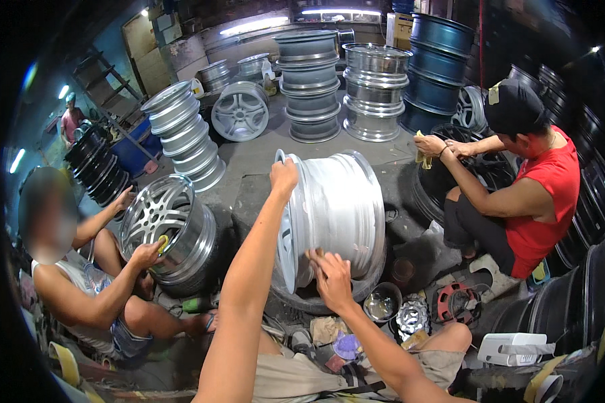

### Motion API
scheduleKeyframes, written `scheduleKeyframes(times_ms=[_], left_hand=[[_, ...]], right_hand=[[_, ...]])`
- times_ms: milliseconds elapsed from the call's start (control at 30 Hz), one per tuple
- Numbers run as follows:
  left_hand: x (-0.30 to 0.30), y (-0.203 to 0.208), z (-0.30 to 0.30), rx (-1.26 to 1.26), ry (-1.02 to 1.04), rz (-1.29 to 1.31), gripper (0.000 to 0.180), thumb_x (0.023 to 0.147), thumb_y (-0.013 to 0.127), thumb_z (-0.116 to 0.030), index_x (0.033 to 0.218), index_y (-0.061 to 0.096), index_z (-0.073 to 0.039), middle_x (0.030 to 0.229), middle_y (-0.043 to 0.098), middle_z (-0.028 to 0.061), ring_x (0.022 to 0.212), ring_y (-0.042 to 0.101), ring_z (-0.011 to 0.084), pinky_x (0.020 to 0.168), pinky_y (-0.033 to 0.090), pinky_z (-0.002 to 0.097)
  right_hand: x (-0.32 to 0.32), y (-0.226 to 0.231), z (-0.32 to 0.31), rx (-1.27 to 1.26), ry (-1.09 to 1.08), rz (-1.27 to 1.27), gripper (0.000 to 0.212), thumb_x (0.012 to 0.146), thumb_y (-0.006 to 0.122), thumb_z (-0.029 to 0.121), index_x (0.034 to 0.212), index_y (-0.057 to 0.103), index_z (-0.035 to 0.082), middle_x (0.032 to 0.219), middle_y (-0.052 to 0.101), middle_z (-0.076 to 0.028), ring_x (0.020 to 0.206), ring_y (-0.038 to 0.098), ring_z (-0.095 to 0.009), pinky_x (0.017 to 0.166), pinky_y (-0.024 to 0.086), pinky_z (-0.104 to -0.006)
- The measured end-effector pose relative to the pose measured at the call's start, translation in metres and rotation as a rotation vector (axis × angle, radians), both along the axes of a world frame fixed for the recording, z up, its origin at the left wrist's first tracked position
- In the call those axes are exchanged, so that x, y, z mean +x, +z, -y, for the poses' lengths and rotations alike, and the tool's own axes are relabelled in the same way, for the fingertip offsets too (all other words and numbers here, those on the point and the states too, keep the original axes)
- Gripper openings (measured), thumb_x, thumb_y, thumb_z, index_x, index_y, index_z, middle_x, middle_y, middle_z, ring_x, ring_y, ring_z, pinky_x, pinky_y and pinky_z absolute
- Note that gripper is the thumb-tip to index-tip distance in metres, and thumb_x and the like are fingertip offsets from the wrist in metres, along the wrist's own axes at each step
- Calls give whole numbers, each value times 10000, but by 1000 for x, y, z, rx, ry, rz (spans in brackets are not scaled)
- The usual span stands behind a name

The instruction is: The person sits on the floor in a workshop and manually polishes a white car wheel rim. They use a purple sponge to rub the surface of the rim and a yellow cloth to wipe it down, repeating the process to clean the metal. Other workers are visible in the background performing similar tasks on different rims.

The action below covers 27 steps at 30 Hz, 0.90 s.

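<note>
A silvery-white wheel rim stands on its edge in front of me, resting on a dark tyre. My left hand is closed over the top of the rim's left lip. Low on the rim's barrel, my right hand presses a small brown pad against the pale surface; its fingers are bent around the pad. Whether the pad is sandpaper or a sponge, I cannot tell. The rim's face is turned left and seen almost edge-on.
On the left a person holds a spoked rim; a person in red works at a black rim on the right. Rim stacks line the back. Near my knees are a dark bucket, a silver cap and a purple cloth.
</note>
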State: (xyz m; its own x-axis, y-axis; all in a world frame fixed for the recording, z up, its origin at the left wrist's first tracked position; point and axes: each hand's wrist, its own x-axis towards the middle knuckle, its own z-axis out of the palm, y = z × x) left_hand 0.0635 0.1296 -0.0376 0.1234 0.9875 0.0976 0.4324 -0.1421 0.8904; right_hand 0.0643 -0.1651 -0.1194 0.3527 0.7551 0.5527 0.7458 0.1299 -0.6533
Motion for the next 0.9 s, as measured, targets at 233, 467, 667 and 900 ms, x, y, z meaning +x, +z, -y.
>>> scheduleKeyframes(times_ms=[233, 467, 667, 900], left_hand=[[-9, 8, -1, 34, -69, -166, 752, 882, 683, -525, 1267, 630, 119, 1292, 647, 338, 1250, 611, 467, 1058, 481, 482], [-89, -20, 103, 142, -476, -299, 1043, 741, 873, -544, 1420, 464, 136, 1314, 611, 331, 1242, 616, 421, 1057, 487, 455], [-134, -40, 234, 600, -226, -384, 821, 778, 885, -248, 1401, 456, 71, 1224, 517, 263, 1198, 541, 430, 1014, 473, 481], [-127, -125, 385, 288, -532, -69, 177, 910, 749, -105, 859, 617, 0, 794, 586, 126, 690, 600, 250, 631, 484, 360]], right_hand=[[16, -38, 66, -24, -10, -148, 220, 1008, 629, 153, 1172, 748, 65, 913, 652, -112, 808, 593, -301, 743, 432, -404], [24, -181, 109, -494, 124, -326, 406, 962, 688, 391, 950, 744, -11, 845, 683, -248, 798, 665, -440, 690, 497, -483], [15, -310, 142, -1065, 129, -329, 404, 908, 679, 463, 1085, 798, 120, 1116, 726, -258, 1109, 686, -417, 980, 533, -492], [24, -336, 148, -1080, 21, -424, 518, 880, 652, 539, 1047, 781, 66, 1126, 725, -227, 1091, 692, -421, 964, 541, -472]])
